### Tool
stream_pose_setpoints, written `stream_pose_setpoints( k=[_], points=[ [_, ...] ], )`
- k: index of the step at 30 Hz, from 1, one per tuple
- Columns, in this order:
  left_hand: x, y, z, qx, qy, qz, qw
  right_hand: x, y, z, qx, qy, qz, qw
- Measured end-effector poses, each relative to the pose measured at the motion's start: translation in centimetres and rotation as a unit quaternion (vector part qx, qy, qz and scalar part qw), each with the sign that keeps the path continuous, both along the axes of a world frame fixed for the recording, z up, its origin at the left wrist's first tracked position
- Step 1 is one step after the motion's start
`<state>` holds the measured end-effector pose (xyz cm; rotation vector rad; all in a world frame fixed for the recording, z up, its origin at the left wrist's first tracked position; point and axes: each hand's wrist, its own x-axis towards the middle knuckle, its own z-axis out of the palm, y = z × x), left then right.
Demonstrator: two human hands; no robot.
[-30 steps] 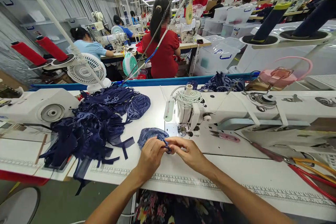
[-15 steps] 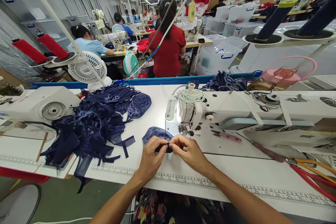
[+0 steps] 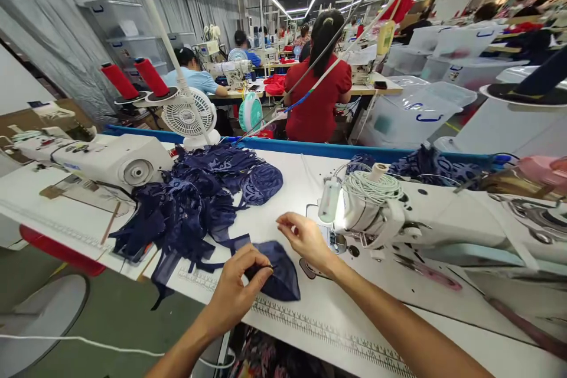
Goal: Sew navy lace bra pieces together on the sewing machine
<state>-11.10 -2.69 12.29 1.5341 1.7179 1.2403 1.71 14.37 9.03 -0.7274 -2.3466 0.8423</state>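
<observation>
My left hand (image 3: 234,290) pinches a small navy lace fabric piece (image 3: 280,278) at its left edge, near the front of the white sewing table (image 3: 319,319). My right hand (image 3: 305,239) hovers just beyond that piece with its fingers loosely curled, and it holds nothing that I can see. A white sewing machine (image 3: 398,215) stands right of my right hand, its needle area close to my fingers. A heap of navy lace pieces (image 3: 195,201) lies to the left.
Another white machine (image 3: 106,156) and a small fan (image 3: 188,115) stand at the left. Red thread cones (image 3: 133,78) rise behind them. Pink scissors (image 3: 427,274) lie on the machine bed. Other people sit sewing at tables beyond a blue rail (image 3: 310,147).
Both hands were pinching the piece by the needle. Now my left hand has drawn it toward the table's front edge, my right hand has let go, and the view has swung left.
</observation>
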Motion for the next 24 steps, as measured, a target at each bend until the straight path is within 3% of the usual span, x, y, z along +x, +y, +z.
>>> stream_pose_setpoints(
  k=[7, 14, 17, 20, 22, 24],
  points=[
    [0.0, -2.0, -0.5, -0.019, 0.04, -0.019, 0.999, -8.8, 4.8, -1.3, 0.083, -0.047, -0.136, 0.986],
    [-1.1, -2.5, -1.2, -0.026, 0.021, -0.004, 0.999, -10.3, 6.1, -2.1, 0.073, -0.064, -0.19, 0.977],
    [-1.3, -2.4, -1.3, -0.028, 0.008, 0.004, 1.0, -10.3, 7.5, -1.0, 0.059, -0.034, -0.233, 0.97],
    [-1.3, -1.8, -0.9, -0.016, 0.005, 0.016, 1.0, -10.4, 7.8, 1.4, 0.077, 0.013, -0.257, 0.963],
    [-1.5, -1.0, -0.3, 0.014, 0.017, 0.028, 0.999, -10.1, 6.7, 3.1, 0.104, 0.039, -0.212, 0.971],
    [-2.0, 0.0, 0.6, 0.059, 0.041, 0.049, 0.996, -9.0, 4.4, 4.4, 0.133, 0.05, -0.118, 0.983]
  ],
)
